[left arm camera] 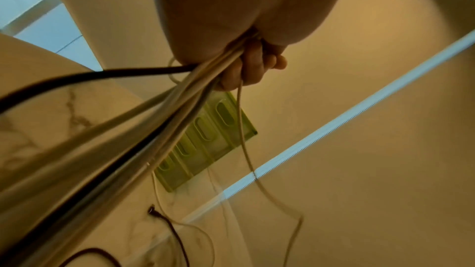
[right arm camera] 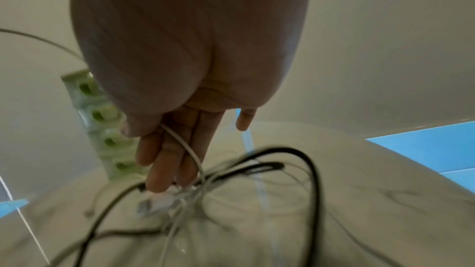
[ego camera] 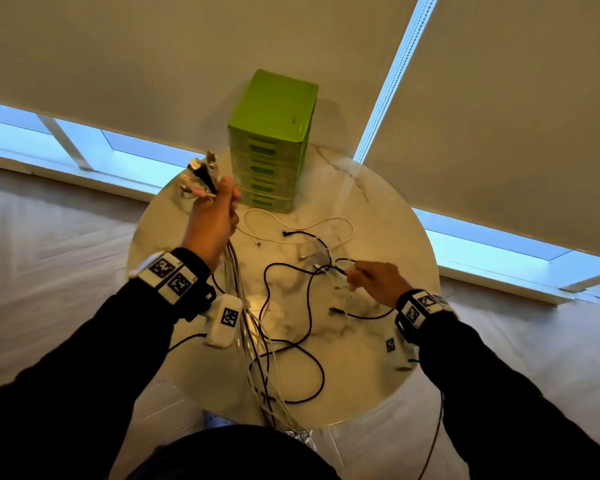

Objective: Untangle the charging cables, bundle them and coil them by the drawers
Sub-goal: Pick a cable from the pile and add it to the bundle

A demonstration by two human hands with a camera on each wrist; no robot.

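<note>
1. Tight around a bunch of cables [ego camera: 201, 180], the left hand [ego camera: 212, 221] makes a closed grip in front of the green drawers [ego camera: 272, 140], a bit to their left. The plug ends stick up out of the fist. The long white and black parts hang down from the hand [left arm camera: 246, 27] and off the near edge of the surface [ego camera: 388, 348].
2. The right hand [ego camera: 374, 282] is in front of the drawers, to their right. Its thumb and fingers [right arm camera: 164, 161] pinch one thin white cable [right arm camera: 183, 147]. The other fingers are almost straight.
3. That white cable runs down into a tangle of cables [ego camera: 326, 268] on the surface, just beside the right hand.
4. A loose white cable [ego camera: 302, 225] lies right in front of the drawers.
5. The drawers are all shut. I cannot tell what is in them.
</note>
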